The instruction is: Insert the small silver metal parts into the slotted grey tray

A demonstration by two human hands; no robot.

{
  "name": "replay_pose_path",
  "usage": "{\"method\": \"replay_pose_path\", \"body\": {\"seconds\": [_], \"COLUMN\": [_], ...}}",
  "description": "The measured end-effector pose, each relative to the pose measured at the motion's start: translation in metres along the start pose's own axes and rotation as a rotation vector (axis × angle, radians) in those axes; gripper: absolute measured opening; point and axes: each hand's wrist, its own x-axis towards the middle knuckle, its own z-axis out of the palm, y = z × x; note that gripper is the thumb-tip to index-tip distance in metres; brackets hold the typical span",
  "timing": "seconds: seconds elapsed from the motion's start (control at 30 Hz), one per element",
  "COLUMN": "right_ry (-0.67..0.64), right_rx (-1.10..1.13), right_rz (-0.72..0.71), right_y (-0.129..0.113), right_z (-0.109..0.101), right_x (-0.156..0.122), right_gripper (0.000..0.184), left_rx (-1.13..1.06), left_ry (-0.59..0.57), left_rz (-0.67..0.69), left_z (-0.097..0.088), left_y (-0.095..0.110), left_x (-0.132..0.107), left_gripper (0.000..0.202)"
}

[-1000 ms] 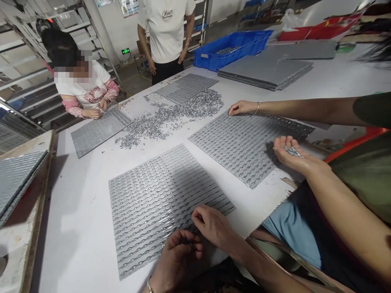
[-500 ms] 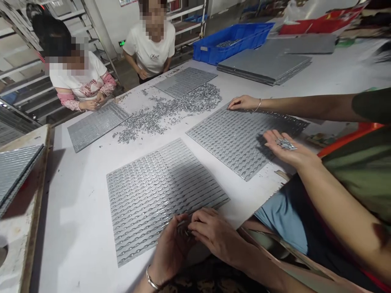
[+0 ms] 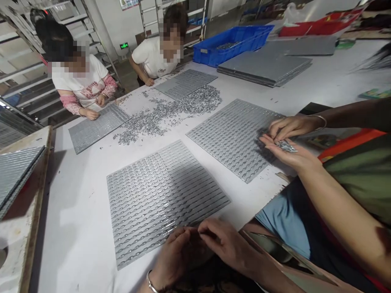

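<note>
My left hand (image 3: 179,254) is curled at the near table edge, just below the grey ribbed tray (image 3: 161,195) in front of me. What it holds is hidden by its fingers. My right hand (image 3: 227,244) is beside it, fingertips pinched together and touching the left hand's fingers. Both hands sit at the tray's near right corner. Further out, a loose heap of small metal pieces (image 3: 171,112) lies in the middle of the white table (image 3: 73,228).
A co-worker on my right picks metal pieces from an open palm (image 3: 287,152) over a second tray (image 3: 232,130). Two more people work at trays (image 3: 94,126) across the table. Stacked trays (image 3: 265,67), a blue bin (image 3: 232,44) and a side stack (image 3: 15,175) surround it.
My two hands have drawn back towards the table edge and closed together. The co-worker's far hand came back from the tray's top corner to the open palm. The standing person bent down to the table.
</note>
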Motion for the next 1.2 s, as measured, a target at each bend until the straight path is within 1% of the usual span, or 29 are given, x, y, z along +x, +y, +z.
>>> {"method": "replay_pose_path", "body": {"seconds": [0.07, 0.13, 0.27, 0.33, 0.47, 0.6, 0.7, 0.77, 0.83, 0.9, 0.93, 1.0, 1.07, 1.13, 1.2], "right_ry": [0.081, 0.125, 0.068, 0.097, 0.233, 0.276, 0.297, 0.304, 0.31, 0.269, 0.224, 0.088, -0.022, -0.057, -0.053], "right_rx": [0.031, 0.052, 0.137, 0.088, -0.1, -0.191, -0.214, -0.19, -0.132, -0.054, -0.022, 0.0, -0.035, -0.081, -0.08], "right_rz": [0.059, 0.091, 0.17, 0.171, 0.129, 0.166, 0.171, 0.186, 0.193, 0.144, 0.101, 0.016, -0.029, -0.036, -0.027], "right_y": [0.008, 0.014, 0.017, 0.018, 0.02, 0.022, 0.024, 0.023, 0.017, 0.006, -0.001, -0.016, -0.029, -0.036, -0.035], "right_z": [-0.003, -0.005, 0.002, 0.01, 0.029, 0.042, 0.043, 0.039, 0.031, 0.019, 0.013, 0.002, -0.006, -0.009, -0.009], "right_x": [0.005, 0.013, 0.028, 0.033, 0.039, 0.041, 0.043, 0.043, 0.04, 0.032, 0.028, 0.018, 0.01, 0.005, 0.001], "right_gripper": [0.02, 0.024, 0.021, 0.021, 0.019, 0.018, 0.016, 0.014, 0.017, 0.02, 0.022, 0.023, 0.023, 0.024, 0.027], "left_rx": [0.007, 0.017, 0.043, 0.057, 0.058, 0.051, 0.06, 0.042, -0.002, -0.038, -0.048, -0.042, -0.018, 0.008, 0.023], "left_ry": [0.008, 0.009, 0.012, 0.011, 0.003, -0.016, -0.018, -0.017, -0.021, -0.038, -0.048, -0.056, -0.026, 0.019, 0.065], "left_rz": [-0.012, -0.018, 0.014, 0.028, 0.03, 0.016, 0.026, 0.012, 0.001, 0.033, 0.065, 0.118, 0.123, 0.084, 0.049], "left_z": [0.0, -0.001, -0.004, -0.006, -0.009, -0.009, -0.008, -0.007, -0.004, -0.001, 0.0, 0.001, 0.0, -0.003, -0.007], "left_y": [0.0, 0.002, 0.004, 0.004, 0.004, 0.002, 0.002, 0.004, 0.007, 0.009, 0.009, 0.008, 0.004, -0.002, -0.007], "left_x": [-0.002, -0.003, -0.005, -0.005, -0.005, -0.002, -0.001, -0.001, -0.003, -0.005, -0.005, -0.004, 0.0, 0.005, 0.009], "left_gripper": [0.023, 0.025, 0.027, 0.029, 0.028, 0.025, 0.022, 0.027, 0.035, 0.04, 0.041, 0.043, 0.045, 0.055, 0.06]}}
